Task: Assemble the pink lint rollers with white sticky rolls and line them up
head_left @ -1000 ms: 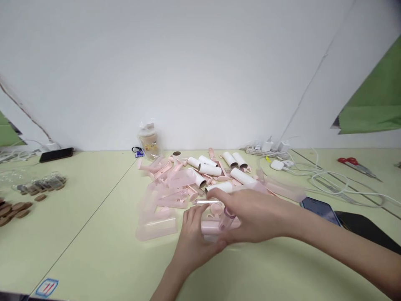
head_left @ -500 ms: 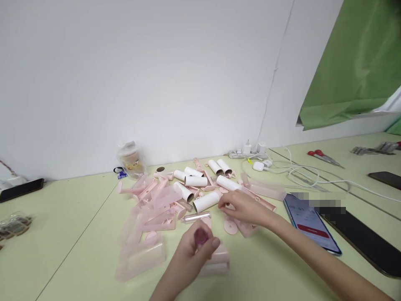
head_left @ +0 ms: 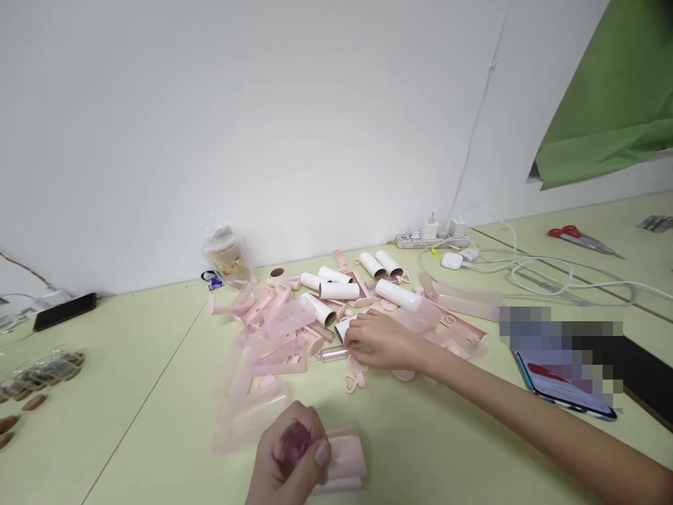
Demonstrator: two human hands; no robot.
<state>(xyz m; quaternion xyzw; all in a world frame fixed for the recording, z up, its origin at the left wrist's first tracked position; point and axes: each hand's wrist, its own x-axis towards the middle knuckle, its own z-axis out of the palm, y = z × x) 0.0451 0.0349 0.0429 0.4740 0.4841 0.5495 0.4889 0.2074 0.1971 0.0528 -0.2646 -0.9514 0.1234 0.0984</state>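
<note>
Fetching step: the left hand (head_left: pixel 291 463) has its grip closed around a small translucent magenta plastic piece (head_left: pixel 294 440) above the pale green bench (head_left: pixel 446 449). The right hand (head_left: pixel 383 341) touches a white paper roll (head_left: pixel 343 327). I cannot tell if its grip has closed; lifting calls for a pinch.

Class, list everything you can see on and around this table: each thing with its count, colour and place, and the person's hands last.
table: one, pale yellow-green, across the view.
paper rolls: about seven, white, in the middle pile.
plastic parts: many, pink, in the pile's left half.
cup: one, brownish, in a clear bag, by the wall.
power strip: one, white, by the wall.
cables: several, white, far right.
scissors: one pair, red handles, far right.
phone: one, black, far left.
cloth: one, green, upper right.
left hand: one, closed on a dark pink piece, near edge.
right hand: one, fingers on a white roll in the pile.
</note>
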